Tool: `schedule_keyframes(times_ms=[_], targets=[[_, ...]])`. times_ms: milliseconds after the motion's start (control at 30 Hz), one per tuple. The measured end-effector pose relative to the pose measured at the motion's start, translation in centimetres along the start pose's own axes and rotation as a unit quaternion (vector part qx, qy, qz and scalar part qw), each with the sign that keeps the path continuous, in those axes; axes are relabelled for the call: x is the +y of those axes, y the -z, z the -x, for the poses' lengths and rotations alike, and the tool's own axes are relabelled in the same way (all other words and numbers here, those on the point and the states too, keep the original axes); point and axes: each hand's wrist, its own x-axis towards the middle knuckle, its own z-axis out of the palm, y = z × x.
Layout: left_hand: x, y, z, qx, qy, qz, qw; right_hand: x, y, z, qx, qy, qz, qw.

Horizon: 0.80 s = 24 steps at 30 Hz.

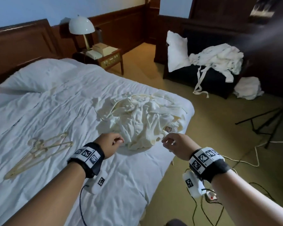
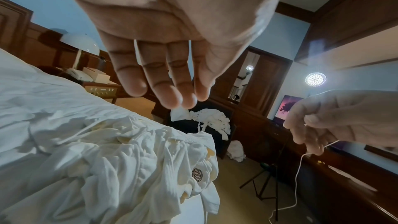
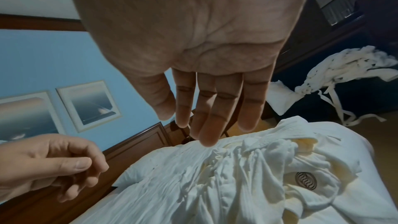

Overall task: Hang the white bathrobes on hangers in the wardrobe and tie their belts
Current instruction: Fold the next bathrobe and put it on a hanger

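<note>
A crumpled white bathrobe (image 1: 137, 116) with a round emblem (image 1: 168, 129) lies near the bed's right edge, also shown close up in both wrist views (image 2: 133, 164) (image 3: 237, 176). My left hand (image 1: 112, 141) hovers just above its near edge, fingers loosely curled and holding nothing (image 2: 168, 94). My right hand (image 1: 173, 142) hovers beside the emblem with straight fingers (image 3: 211, 125), also empty. Several cream hangers (image 1: 39, 152) lie tangled on the sheet to the left. A second bathrobe heap (image 1: 217, 59) is draped over a dark chair, its belt (image 1: 198, 82) trailing to the floor.
A nightstand with a white lamp (image 1: 82, 26) stands beyond the bed. A pillow (image 1: 176, 51) leans on the chair, and a white bundle (image 1: 248, 88) lies on the floor beside it. A tripod (image 1: 268, 119) and loose cables (image 1: 219, 201) cross the carpet on the right.
</note>
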Motion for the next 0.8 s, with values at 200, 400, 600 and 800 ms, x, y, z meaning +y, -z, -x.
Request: schedule_keyframes(times_ms=[200, 400, 600, 800], targets=[[-0.4, -1.8, -10.3, -0.048, 0.009, 0.009, 0.999, 6.5, 2.9, -10.5, -0.012, -0.029, 0.040, 0.999], [-2.3, -3.4, -18.0, -0.019, 0.118, 0.026, 0.992, 14.2, 3.3, -26.5, -0.061, -0.063, 0.098, 0.991], [-1.2, -5.4, -22.4, -0.015, 0.201, 0.064, 0.977, 19.7, 2.4, -37.4, -0.099, -0.087, 0.222, 0.966], [-0.6, -8.3, -22.7, -0.045, 0.257, 0.083, 0.962, 20.1, 3.2, -41.2, -0.143, -0.039, 0.287, 0.946]])
